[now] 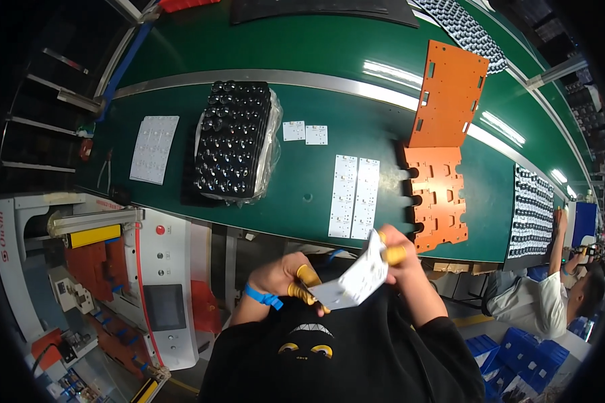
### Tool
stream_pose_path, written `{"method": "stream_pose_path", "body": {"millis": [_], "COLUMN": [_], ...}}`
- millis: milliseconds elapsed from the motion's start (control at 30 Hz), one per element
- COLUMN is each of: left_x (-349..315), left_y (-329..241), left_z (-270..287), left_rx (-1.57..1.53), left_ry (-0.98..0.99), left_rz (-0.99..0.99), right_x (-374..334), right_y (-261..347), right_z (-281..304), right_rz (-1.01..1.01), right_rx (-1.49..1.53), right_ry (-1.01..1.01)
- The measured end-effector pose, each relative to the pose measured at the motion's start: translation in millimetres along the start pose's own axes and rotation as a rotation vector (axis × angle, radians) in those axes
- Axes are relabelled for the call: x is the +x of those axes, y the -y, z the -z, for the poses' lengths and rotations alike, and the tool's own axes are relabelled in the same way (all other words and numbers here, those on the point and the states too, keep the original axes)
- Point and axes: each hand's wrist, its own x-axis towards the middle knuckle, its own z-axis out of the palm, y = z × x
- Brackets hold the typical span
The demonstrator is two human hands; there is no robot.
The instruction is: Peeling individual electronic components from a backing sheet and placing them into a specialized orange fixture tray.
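A white circuit board panel [359, 279] is held up in front of my chest, between both hands. It shows two faces at an angle, so it is bent or parted along a line; I cannot tell which. My left hand [290, 279], with yellow finger cots and a blue wrist strap [263, 297], grips its left end. My right hand [399, 256], also in yellow finger cots, pinches the upper right end. Just beyond, two long white board strips [344, 196] lie side by side near the bench edge. Two small white board pieces [316, 135] lie farther back.
A stack of black trays with clear domed parts [232, 144] stands left of centre, beside white board panels [154, 149]. Orange fixture plates [437, 195] lie right. A machine with a screen [165, 307] flanks my left. A co-worker [541, 302] and blue bins [524, 356] are at right.
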Motion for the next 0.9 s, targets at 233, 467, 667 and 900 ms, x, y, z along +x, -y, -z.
{"method": "stream_pose_path", "body": {"millis": [233,467,667,900], "left_x": [-12,-39,-21,-18], "left_y": [32,29,42,61], "left_z": [12,29,35,59], "left_rx": [0.909,0.174,0.263,0.418], "left_ry": [-0.969,-0.628,-1.064,-0.989], "left_rz": [0.334,0.098,0.007,0.074], "right_x": [58,76,134,156], "right_y": [-1,10,7,5], "right_z": [30,11,45,58], "right_rz": [0.241,0.02,0.258,0.451], "right_rx": [-1.927,-0.478,-1.735,-2.244], "right_ry": [-0.732,-0.247,-0.596,-0.549]}}
